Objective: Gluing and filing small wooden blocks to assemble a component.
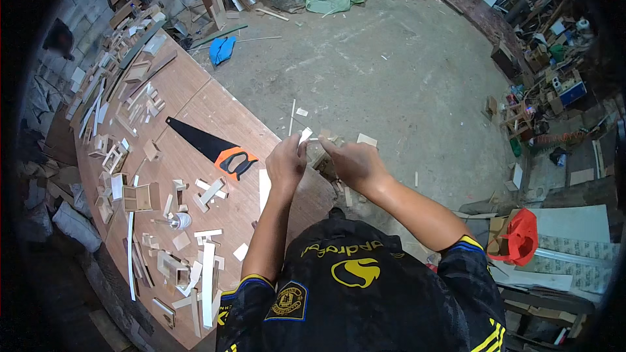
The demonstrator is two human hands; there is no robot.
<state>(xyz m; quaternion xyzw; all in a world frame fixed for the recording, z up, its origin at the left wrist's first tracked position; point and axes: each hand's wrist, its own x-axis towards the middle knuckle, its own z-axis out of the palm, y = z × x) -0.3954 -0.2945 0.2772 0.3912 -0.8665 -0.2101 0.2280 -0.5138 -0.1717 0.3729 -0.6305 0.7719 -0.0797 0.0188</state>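
Observation:
My left hand point(287, 164) is closed near the table's right edge, a small pale strip of wood point(305, 134) pinched between thumb and fingers and sticking up. Facing it, my right hand point(358, 166) is closed too, its thumb side close to the strip; what lies inside its fingers is hidden. A handsaw point(207, 146) with a black blade and an orange and black handle lies on the table point(195, 101) to the left of my left hand. Beside my left wrist is a white strip point(264, 188) on the tabletop, partly covered by my forearm.
Small wooden frames and boxes point(139, 197), loose strips point(208, 283) and a clear container point(180, 221) are spread over the table's left side. A blue cloth-like item point(222, 50) lies on the floor point(391, 78). At the right, a red bag point(520, 238) rests on stacked boards.

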